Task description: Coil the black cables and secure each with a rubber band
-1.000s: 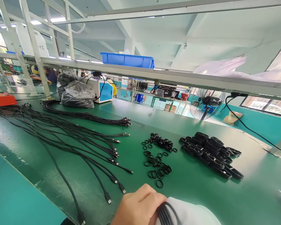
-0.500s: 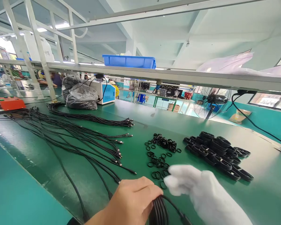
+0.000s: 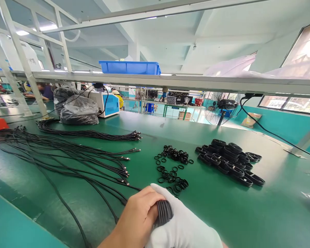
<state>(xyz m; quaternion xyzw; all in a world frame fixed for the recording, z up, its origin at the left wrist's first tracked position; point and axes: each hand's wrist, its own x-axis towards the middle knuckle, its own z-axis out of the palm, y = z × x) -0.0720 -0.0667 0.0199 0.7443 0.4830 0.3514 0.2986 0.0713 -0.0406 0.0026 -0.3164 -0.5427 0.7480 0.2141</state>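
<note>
A coiled black cable [image 3: 164, 213] is gathered in a tight bundle at the lower middle of the head view. My bare left hand [image 3: 138, 215] is closed around its left side. From the right, my right hand [image 3: 186, 224], in a white glove, wraps the same coil, its fingers partly hidden behind and below it. Just beyond the hands lie loose small black rings [image 3: 172, 175], with a denser heap of rings [image 3: 177, 154] farther back. To the left, long black cables [image 3: 93, 156] stretch over the green table, their plug ends toward the middle.
Finished-looking cable coils [image 3: 229, 160] are piled on the right of the table [image 3: 222, 213]. At the back left stand a plastic-wrapped bundle [image 3: 79, 110] and a blue-and-white machine [image 3: 110, 103]. A shelf [image 3: 186, 81] crosses above, carrying a blue tray [image 3: 130, 68].
My gloved right hand has come in from the right and closed on the coil. The cable end hanging out at the right no longer shows. The view has shifted slightly to the right.
</note>
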